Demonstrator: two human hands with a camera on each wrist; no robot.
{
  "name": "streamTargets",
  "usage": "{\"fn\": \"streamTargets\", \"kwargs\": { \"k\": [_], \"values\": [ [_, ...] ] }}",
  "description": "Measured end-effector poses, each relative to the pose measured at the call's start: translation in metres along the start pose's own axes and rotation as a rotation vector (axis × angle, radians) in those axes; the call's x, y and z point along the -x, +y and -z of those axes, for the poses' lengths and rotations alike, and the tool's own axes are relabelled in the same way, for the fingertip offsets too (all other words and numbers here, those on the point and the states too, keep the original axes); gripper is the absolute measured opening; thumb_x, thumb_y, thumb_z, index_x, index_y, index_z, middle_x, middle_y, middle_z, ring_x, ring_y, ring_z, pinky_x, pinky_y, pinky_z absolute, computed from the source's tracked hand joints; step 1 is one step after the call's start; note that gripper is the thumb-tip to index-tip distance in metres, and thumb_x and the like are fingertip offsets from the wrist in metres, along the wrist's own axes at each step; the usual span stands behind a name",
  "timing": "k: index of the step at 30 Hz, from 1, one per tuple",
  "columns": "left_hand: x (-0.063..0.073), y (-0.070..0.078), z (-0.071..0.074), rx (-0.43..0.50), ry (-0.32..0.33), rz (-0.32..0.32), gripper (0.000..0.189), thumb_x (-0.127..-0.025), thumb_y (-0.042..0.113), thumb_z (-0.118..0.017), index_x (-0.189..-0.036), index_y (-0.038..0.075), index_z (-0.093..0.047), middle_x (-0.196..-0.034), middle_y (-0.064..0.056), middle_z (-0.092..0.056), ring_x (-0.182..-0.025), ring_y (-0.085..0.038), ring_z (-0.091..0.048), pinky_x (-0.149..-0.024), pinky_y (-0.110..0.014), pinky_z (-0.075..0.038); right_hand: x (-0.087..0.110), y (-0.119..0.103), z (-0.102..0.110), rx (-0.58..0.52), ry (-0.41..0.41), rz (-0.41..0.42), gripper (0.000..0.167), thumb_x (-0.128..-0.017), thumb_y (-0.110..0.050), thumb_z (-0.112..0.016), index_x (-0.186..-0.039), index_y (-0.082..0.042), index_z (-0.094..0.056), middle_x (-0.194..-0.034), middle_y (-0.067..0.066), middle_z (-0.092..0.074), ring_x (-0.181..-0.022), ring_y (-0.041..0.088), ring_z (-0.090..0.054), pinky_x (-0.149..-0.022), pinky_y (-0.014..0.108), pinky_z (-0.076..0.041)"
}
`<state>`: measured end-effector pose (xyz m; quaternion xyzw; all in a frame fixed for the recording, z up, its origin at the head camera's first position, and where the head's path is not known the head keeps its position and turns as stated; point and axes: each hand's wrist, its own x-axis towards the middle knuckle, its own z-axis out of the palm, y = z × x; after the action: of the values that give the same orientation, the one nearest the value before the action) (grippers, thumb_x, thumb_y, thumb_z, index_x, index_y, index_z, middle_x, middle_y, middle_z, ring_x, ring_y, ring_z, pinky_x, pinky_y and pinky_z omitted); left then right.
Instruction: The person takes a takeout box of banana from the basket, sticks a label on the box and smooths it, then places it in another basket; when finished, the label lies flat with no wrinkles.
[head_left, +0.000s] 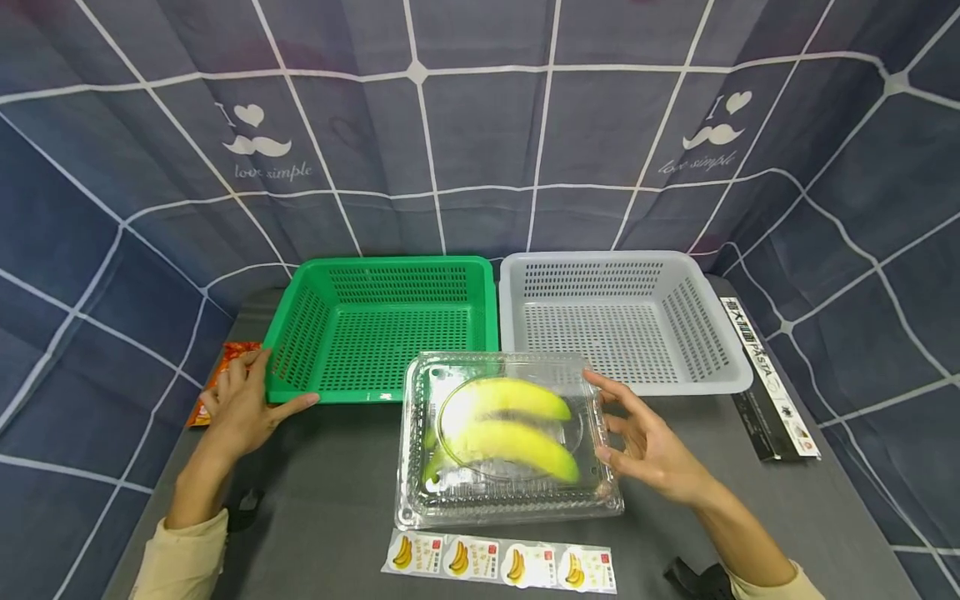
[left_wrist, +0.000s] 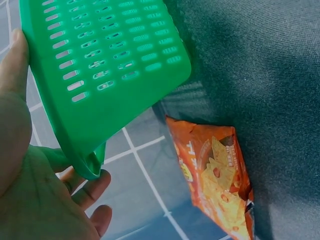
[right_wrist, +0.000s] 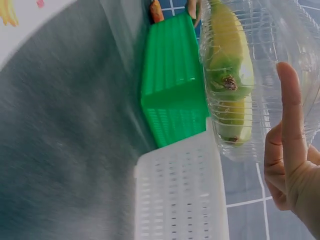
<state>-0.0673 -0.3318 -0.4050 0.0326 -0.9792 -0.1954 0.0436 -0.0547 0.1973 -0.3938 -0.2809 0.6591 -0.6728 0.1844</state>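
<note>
A clear plastic clamshell box (head_left: 502,508) with two yellow-green bananas (head_left: 517,446) inside is raised above the table, overlapping the front edges of both baskets. My right hand (head_left: 652,450) holds it by its right side; in the right wrist view one finger (right_wrist: 290,110) is stretched along the plastic. At the front left corner of the green basket (head_left: 382,396), my left hand (head_left: 243,408) grips the rim. In the left wrist view, the thumb lies on one side of that rim (left_wrist: 50,115) and the other fingers curl by the corner.
A light grey basket (head_left: 630,387) stands right of the green one. An orange snack bag (head_left: 225,367) lies beyond my left hand. To the right is a black-and-white pasta box (head_left: 772,383). A strip with several banana stickers (head_left: 498,562) lies in front of the clamshell.
</note>
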Motion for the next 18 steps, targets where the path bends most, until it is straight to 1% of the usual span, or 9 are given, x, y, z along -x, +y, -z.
{"fn": "streamTargets", "kwargs": {
  "k": [2,4,7,11,13,16,18],
  "values": [
    [-0.001,0.001,0.001,0.0,-0.007,0.004,0.11,-0.081,0.061,-0.07,-0.154,-0.003,-0.018,-0.146,-0.031,-0.024,-0.126,-0.055,-0.023,-0.08,-0.061,-0.016,0.008,0.003,-0.004,0.002,-0.005,0.017,0.084,-0.087,0.018,-0.054,-0.156,-0.002,-0.011,-0.13,0.022,-0.018,-0.106,0.018,-0.053,-0.053,0.024,-0.053],
    [-0.001,0.001,0.001,0.001,-0.009,0.006,0.11,-0.081,0.061,-0.07,-0.154,-0.003,-0.018,-0.146,-0.031,-0.025,-0.126,-0.055,-0.023,-0.081,-0.061,-0.016,0.014,0.005,-0.009,-0.022,-0.018,0.024,0.084,-0.086,0.019,-0.054,-0.155,-0.001,-0.011,-0.128,0.021,-0.018,-0.096,0.01,-0.055,-0.051,0.024,-0.052],
    [-0.001,0.0,0.002,0.002,-0.003,0.008,0.108,-0.081,0.06,-0.071,-0.154,-0.001,-0.019,-0.145,-0.031,-0.025,-0.126,-0.055,-0.023,-0.082,-0.062,-0.015,0.02,0.011,-0.016,-0.034,-0.039,0.019,0.083,-0.087,0.018,-0.054,-0.155,-0.001,-0.011,-0.126,0.021,-0.018,-0.088,0.006,-0.053,-0.05,0.021,-0.049],
    [-0.001,-0.001,0.001,0.0,0.002,0.0,0.107,-0.082,0.06,-0.07,-0.153,-0.002,-0.019,-0.145,-0.031,-0.025,-0.127,-0.055,-0.023,-0.082,-0.063,-0.016,0.022,0.02,-0.022,-0.051,-0.063,0.006,0.082,-0.088,0.016,-0.053,-0.156,-0.002,-0.01,-0.127,0.021,-0.016,-0.088,0.006,-0.053,-0.048,0.017,-0.043],
    [-0.001,-0.001,0.001,-0.002,0.0,-0.001,0.108,-0.082,0.06,-0.07,-0.153,-0.002,-0.019,-0.145,-0.031,-0.025,-0.126,-0.055,-0.023,-0.082,-0.063,-0.017,0.023,0.025,-0.023,-0.059,-0.071,0.003,0.082,-0.089,0.016,-0.053,-0.156,-0.002,-0.01,-0.127,0.021,-0.014,-0.089,0.008,-0.053,-0.047,0.017,-0.041],
    [-0.001,0.0,0.0,-0.006,-0.003,0.002,0.108,-0.082,0.061,-0.07,-0.154,-0.003,-0.018,-0.146,-0.031,-0.025,-0.126,-0.055,-0.024,-0.082,-0.062,-0.017,0.024,0.031,-0.024,-0.062,-0.067,-0.008,0.081,-0.09,0.015,-0.053,-0.156,-0.004,-0.01,-0.127,0.021,-0.013,-0.093,0.013,-0.054,-0.047,0.018,-0.042],
    [-0.001,0.0,0.0,-0.01,-0.005,0.004,0.109,-0.082,0.061,-0.069,-0.154,-0.002,-0.018,-0.145,-0.03,-0.025,-0.126,-0.055,-0.024,-0.082,-0.062,-0.017,0.025,0.035,-0.024,-0.064,-0.061,-0.022,0.08,-0.09,0.013,-0.053,-0.156,-0.005,-0.011,-0.126,0.021,-0.014,-0.092,0.014,-0.055,-0.047,0.018,-0.044]
  ]
}}
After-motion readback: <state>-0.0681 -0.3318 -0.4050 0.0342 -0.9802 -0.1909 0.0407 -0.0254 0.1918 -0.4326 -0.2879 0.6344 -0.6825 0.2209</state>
